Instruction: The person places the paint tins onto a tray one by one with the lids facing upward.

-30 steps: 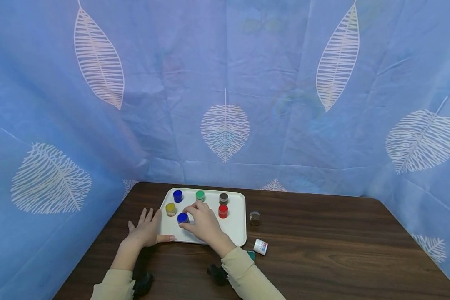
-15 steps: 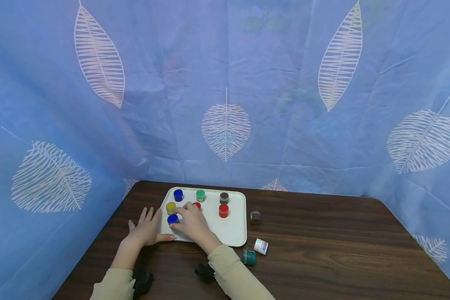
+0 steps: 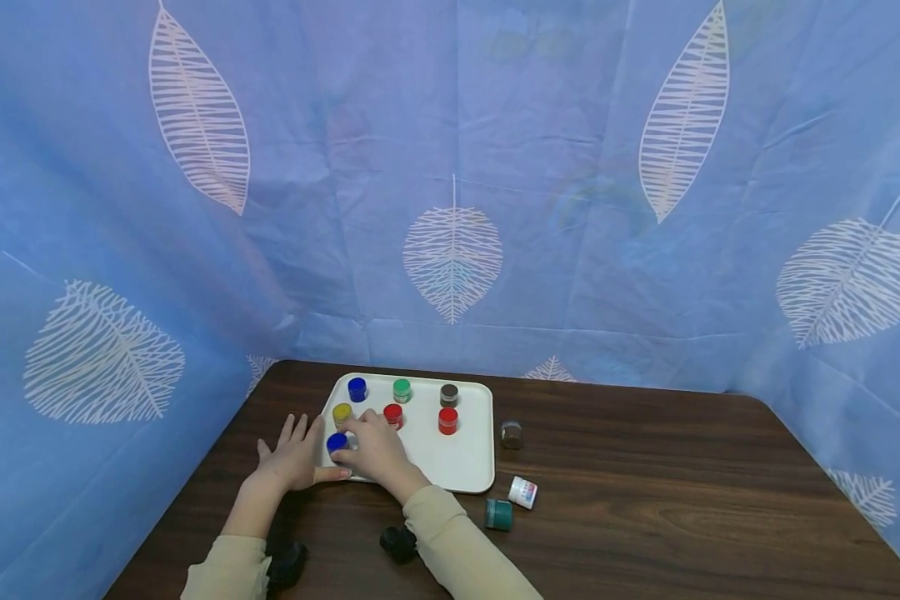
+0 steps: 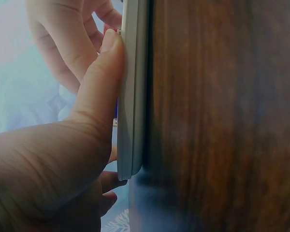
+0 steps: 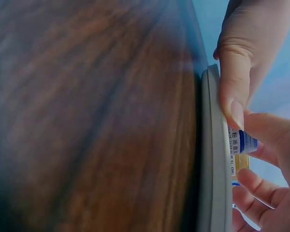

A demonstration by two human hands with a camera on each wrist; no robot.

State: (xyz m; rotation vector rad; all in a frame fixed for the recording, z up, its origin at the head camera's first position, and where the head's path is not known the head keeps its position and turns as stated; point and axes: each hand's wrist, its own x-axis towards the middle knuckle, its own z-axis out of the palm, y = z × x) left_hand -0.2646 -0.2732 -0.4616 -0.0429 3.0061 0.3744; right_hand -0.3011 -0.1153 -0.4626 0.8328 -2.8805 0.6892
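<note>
the right hand (image 3: 375, 450) pinches a blue-capped jar (image 3: 337, 442) at the near left corner of the white tray (image 3: 465, 471); the left hand (image 3: 294, 458) lies flat, thumb on the rim; tipping it could knock the yellow jar (image 3: 342, 413) (just behind) or drop it off the edge.

The right hand (image 3: 371, 452) has slid the blue-capped jar (image 3: 337, 442) leftward to the tray's (image 3: 465, 467) lower-left corner, uncovering a red jar (image 3: 393, 414).

Even light; wrist views perhaps blurred.
</note>
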